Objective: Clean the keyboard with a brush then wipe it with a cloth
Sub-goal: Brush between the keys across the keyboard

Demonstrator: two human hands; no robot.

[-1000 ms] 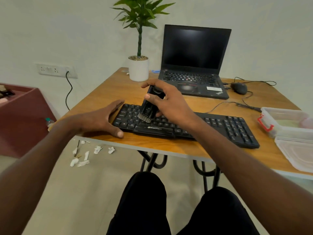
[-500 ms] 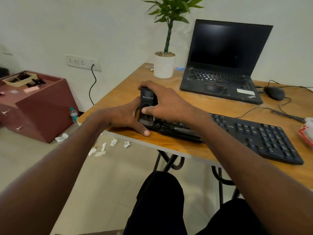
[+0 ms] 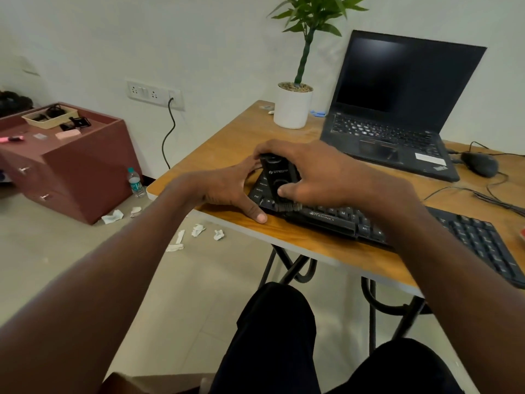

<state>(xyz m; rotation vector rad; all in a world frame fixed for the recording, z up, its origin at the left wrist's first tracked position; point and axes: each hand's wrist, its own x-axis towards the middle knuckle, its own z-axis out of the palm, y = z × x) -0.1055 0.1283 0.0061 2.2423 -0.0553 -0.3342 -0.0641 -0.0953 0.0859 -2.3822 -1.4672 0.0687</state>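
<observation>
Brushing is now happening at the left end of the keyboard (image 3: 355,223). One second ago the brush (image 3: 279,180) was working nearer the middle keys and the left hand (image 3: 227,189) was lying flat beside the keyboard; now the brush is standing on the last left columns, its bristles touching the keys by the front edge, and the left hand is pressing against the keyboard's left end, with the thumb on the table (image 3: 312,243). I judge this means the brushing pass is reaching its end on this side — the right half is perhaps not brushed yet, and the wiping is not yet begun.

The right hand (image 3: 321,174) is closing firmly around the black brush body, fingers over the top and thumb on its front. The left hand is holding nothing; it is spread open and only steadying the keyboard.

No cloth is showing in this view. As for containers, a shallow tray (image 3: 51,116) on the red cabinet (image 3: 85,172) is holding some small dark things — too small to tell — and a white pot (image 3: 292,109) on the table is holding a green plant.
</observation>
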